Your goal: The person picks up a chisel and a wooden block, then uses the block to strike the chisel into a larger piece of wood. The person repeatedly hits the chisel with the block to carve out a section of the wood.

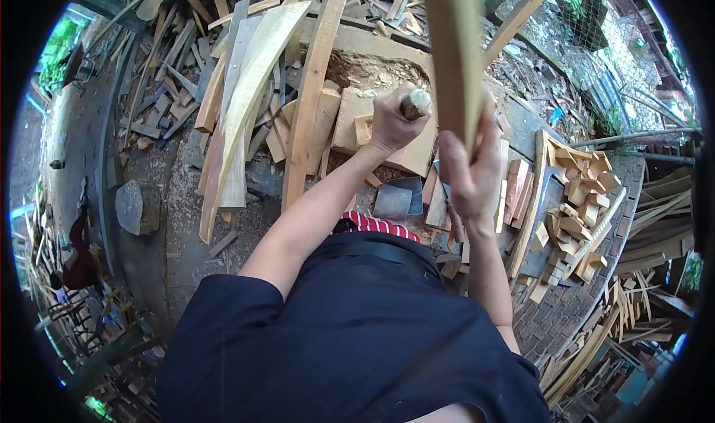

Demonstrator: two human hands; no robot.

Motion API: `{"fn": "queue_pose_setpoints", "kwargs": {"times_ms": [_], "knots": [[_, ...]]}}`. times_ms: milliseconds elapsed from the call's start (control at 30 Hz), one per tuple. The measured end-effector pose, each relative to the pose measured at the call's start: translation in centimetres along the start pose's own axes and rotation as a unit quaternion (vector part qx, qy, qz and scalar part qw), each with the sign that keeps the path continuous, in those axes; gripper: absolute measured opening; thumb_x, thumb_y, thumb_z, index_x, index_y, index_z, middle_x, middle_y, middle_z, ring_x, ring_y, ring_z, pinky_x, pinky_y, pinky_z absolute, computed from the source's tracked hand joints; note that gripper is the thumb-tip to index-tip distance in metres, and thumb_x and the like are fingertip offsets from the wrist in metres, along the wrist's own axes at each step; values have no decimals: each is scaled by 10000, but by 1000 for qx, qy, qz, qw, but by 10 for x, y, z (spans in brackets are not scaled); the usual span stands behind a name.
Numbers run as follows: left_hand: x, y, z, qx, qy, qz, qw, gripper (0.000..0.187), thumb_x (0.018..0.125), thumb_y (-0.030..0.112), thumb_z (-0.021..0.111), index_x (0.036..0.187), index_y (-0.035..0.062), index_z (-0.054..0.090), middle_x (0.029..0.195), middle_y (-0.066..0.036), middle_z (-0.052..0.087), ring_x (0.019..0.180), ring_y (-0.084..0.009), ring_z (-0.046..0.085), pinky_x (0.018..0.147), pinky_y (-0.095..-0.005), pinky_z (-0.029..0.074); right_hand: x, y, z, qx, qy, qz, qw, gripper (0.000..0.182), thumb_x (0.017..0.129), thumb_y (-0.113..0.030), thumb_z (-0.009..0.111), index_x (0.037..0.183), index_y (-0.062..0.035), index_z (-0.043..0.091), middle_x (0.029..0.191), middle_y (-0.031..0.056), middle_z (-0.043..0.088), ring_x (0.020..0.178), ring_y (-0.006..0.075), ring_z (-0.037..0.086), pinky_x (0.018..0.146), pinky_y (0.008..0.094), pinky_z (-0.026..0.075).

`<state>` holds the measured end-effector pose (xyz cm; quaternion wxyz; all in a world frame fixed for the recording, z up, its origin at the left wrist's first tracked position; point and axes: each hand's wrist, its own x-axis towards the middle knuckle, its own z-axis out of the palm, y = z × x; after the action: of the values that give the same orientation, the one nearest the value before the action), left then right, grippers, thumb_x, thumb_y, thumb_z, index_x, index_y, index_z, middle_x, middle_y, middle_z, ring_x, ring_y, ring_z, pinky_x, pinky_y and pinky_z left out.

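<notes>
My left hand [392, 125] is wrapped round the handle of a chisel [415, 103]. Its worn, pale end faces up at me, while the blade is hidden below the fist. A thick wooden mallet [456, 58], a little blurred, rises from my right hand [473, 176], whose fingers close on its lower end. Just under my left hand lies a light wooden piece [363, 130] with a notch in it. That piece rests on a large wooden block [387, 54] with a rough, hollowed top.
Long boards [316, 88] lean at the left of the block, near a grey stone [138, 207]. Small cut wood pieces [577, 214] are heaped on the right. Grey metal plates [395, 199] lie before my waist. Wood scraps [175, 103] litter the ground.
</notes>
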<state>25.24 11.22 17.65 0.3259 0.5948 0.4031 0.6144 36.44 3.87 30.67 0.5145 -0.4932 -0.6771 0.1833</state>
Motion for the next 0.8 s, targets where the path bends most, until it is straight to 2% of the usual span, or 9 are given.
{"fn": "queue_pose_setpoints", "kwargs": {"times_ms": [133,267,333,367,400,500,533,667,800], "knots": [[3,3,10,18,-29,25,999,261,684,170,782,865,81,617,576,-106,565,488,-278,576,495,-376,461,2,-10,-10,-75,-149,219,961,721,891,-269,632,1504,-130,278,1127,266,642,947,343,683,856,394,534],[2,6,20,68,-24,20,997,259,667,192,780,836,94,610,611,-110,590,569,-312,634,519,-375,495,-8,16,-5,4,43,22,999,706,888,-269,630,1495,-125,299,1068,232,674,885,341,697,784,396,555],[1,-1,23,41,-98,61,992,234,668,191,776,810,94,617,668,-126,622,595,-314,645,525,-374,500,-11,10,-7,-163,-108,147,970,703,882,-270,634,1485,-94,318,1104,211,668,874,305,700,737,388,553],[0,-3,25,30,-131,-25,991,206,679,184,769,813,103,636,734,-135,652,631,-311,658,534,-374,505,-8,16,-11,-116,-88,123,982,706,879,-283,640,1476,-67,330,1092,168,659,761,228,680,660,349,540],[2,0,26,28,-131,-23,991,206,679,184,769,813,103,636,734,-135,652,631,-311,658,534,-374,505,-2,3,-15,-23,-86,223,971,710,881,-295,644,1477,-69,331,1037,128,645,676,164,615,615,303,513],[14,3,24,16,-33,9,999,176,707,151,746,855,122,655,748,-120,666,640,-274,669,548,-346,509,-16,23,-18,-26,-23,164,986,657,909,-262,622,1469,-63,343,1059,100,615,725,123,566,650,265,487],[21,6,14,40,4,5,999,103,783,110,714,855,58,662,627,-56,617,532,-98,572,517,-276,464,-22,27,-20,-2,-14,183,983,622,926,-241,604,1463,-56,350,1094,100,608,798,121,572,699,260,485],[45,-28,-26,-96,164,-109,976,163,876,113,629,730,92,559,585,29,553,468,-59,510,427,-236,404,-44,28,-20,51,6,258,965,554,956,-209,571,1439,-23,373,1193,119,589,1018,160,574,877,290,466],[45,-6,-45,-210,164,-193,944,147,862,69,619,749,88,527,544,21,480,431,-66,445,399,-239,365,-55,34,-19,44,-1,279,959,573,951,-226,578,1441,-18,368,1210,129,581,1046,167,564,907,300,455]]}}
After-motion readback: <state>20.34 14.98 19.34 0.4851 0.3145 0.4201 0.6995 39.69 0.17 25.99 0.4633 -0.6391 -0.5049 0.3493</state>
